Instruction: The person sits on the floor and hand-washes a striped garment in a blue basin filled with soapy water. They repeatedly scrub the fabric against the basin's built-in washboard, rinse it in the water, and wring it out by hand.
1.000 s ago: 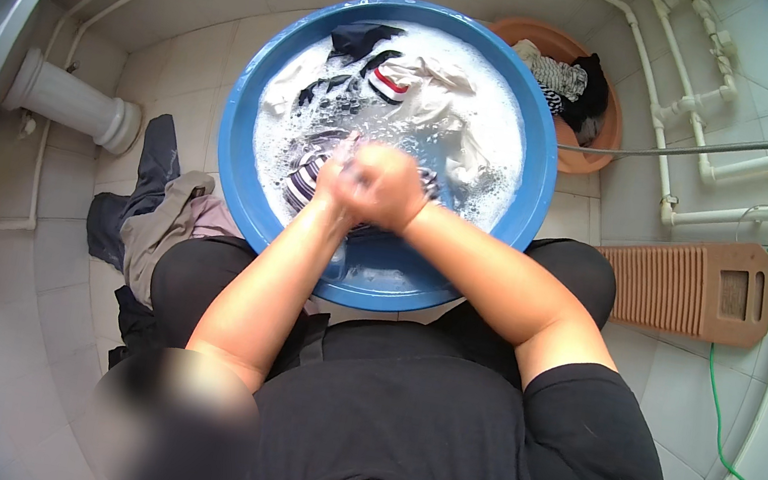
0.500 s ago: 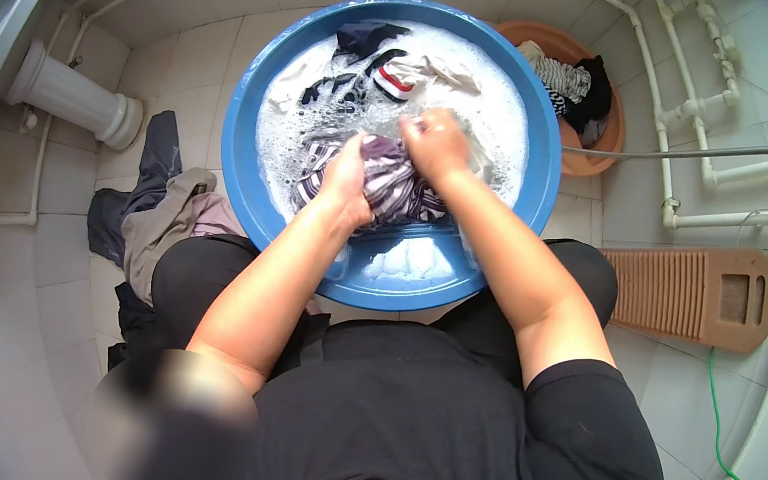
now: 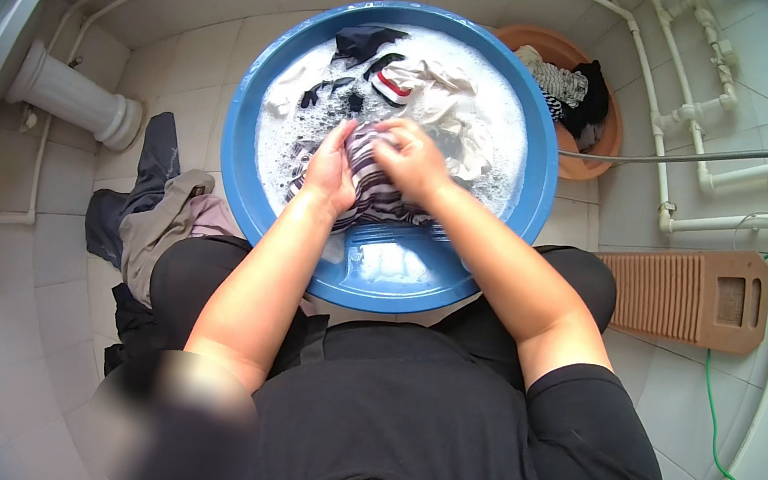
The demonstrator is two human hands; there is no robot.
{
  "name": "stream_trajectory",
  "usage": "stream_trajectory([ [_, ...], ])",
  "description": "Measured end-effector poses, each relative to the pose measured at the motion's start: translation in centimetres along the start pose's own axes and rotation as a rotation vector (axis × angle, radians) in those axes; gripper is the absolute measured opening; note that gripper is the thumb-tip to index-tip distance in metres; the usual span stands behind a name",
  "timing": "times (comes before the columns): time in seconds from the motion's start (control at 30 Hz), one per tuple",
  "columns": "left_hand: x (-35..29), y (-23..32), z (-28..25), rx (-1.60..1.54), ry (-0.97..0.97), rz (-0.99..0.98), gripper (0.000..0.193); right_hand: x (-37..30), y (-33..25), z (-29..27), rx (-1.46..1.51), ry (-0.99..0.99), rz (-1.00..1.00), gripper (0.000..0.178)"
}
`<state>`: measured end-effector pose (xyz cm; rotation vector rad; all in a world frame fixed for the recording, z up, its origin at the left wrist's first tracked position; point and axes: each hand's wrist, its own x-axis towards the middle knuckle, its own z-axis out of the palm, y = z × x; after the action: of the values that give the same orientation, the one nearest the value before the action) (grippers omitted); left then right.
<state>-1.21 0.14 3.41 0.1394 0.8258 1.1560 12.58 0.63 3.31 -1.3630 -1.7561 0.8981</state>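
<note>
A wet garment with dark and white stripes [image 3: 374, 190] is bunched up near the front of a large blue basin [image 3: 238, 132]. My left hand [image 3: 330, 174] grips its left side, thumb and fingers around the cloth. On the upper right of the same cloth, my right hand [image 3: 413, 162] is closed with curled fingers. Foamy water surrounds the garment. Farther back in the suds float a white garment [image 3: 443, 89], a white piece with a red and black band [image 3: 390, 88] and a dark cloth [image 3: 367, 42]. Under my wrists slopes the basin's smooth blue front ledge [image 3: 400, 265].
An orange-brown tub [image 3: 608, 155] holding black and striped clothes stands behind the basin on the right. A brown washboard [image 3: 682, 295] lies by my right knee. Grey and dark clothes [image 3: 151, 223] lie on the floor at left, near a white pedestal [image 3: 75, 96]. A grey hose [image 3: 699, 152] crosses at right.
My right hand has come down and slightly left onto the striped cloth. My left hand has shifted a little left and up. More of the white garment shows.
</note>
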Motion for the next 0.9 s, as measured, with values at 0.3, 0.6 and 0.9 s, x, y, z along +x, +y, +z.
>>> stream_trajectory([
  [0.3,0.6,-1.3,-2.3,0.15,-0.041,-0.122,0.032,-3.1,-4.1,1.4,-0.105,0.139,-0.694,0.02],
  [0.6,-0.8,-1.0,-1.7,0.502,0.158,-0.025,0.033,-4.7,-5.8,2.1,-0.021,0.056,-0.422,0.022],
  [0.9,-3.0,0.6,2.4,0.929,-0.238,-0.025,0.033,2.8,3.3,-4.0,-0.125,0.16,0.155,0.045],
])
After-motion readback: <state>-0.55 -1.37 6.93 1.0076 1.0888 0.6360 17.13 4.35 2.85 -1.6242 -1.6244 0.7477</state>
